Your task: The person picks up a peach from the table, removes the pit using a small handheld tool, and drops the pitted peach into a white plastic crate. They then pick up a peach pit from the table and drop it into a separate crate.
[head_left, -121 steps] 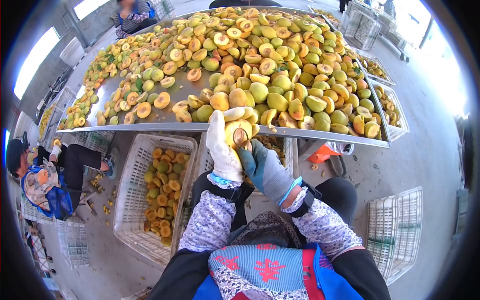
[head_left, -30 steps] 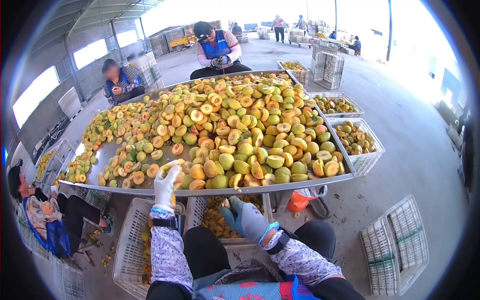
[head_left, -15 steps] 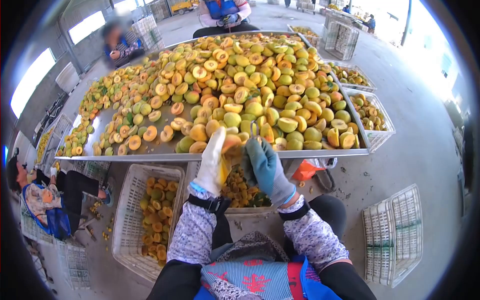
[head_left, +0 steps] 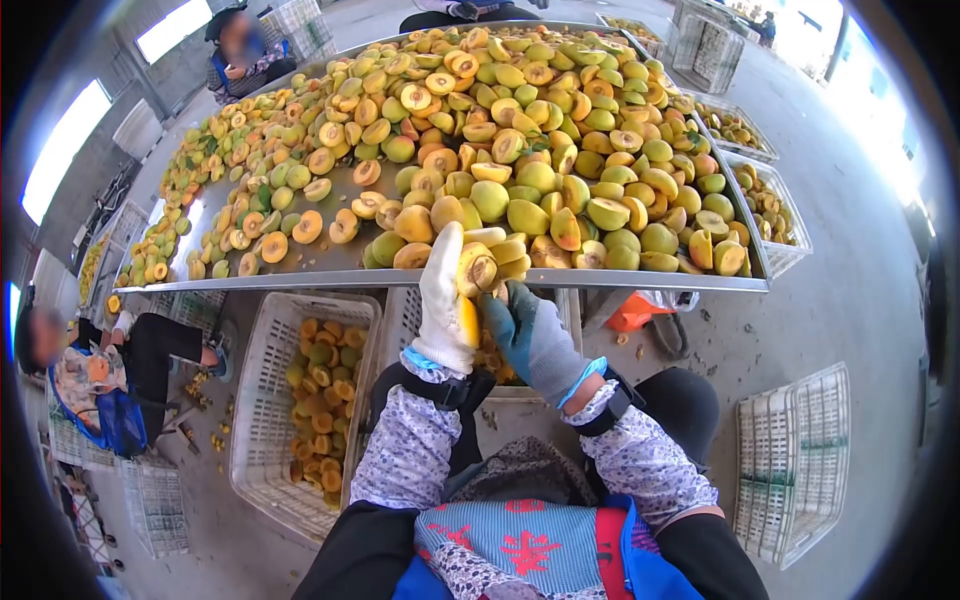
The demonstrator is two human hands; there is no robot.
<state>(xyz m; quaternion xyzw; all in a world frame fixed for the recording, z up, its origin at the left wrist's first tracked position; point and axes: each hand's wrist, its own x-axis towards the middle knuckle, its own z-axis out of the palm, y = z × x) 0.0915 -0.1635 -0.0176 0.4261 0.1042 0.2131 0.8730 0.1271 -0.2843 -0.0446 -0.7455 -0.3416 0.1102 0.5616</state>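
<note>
My left hand (head_left: pixel 447 300), in a white glove with a yellow patch, is closed around a peach half (head_left: pixel 476 270) whose cut face, with the stone in it, is turned toward my right hand. My right hand (head_left: pixel 530 335), in a teal and grey glove, is closed with its fingertips against the lower edge of that half. The small metal tool in its grip is mostly hidden by the fingers and fruit. Both hands are at the near rim of a metal table (head_left: pixel 330 281), in front of a heap of halved peaches (head_left: pixel 540 150).
Below the table stand a white crate (head_left: pixel 250 420) of peach halves and another crate (head_left: pixel 400 325) behind my hands. Stacked crates (head_left: pixel 795 465) are on the right floor. Filled crates (head_left: pixel 775 215) line the table's right side. A person (head_left: pixel 95 385) sits at left; others sit across.
The metal loop that stuck up from my right fingers is now down at the fruit, mostly hidden. The peach half's cut face now shows. My view has tilted down a little.
</note>
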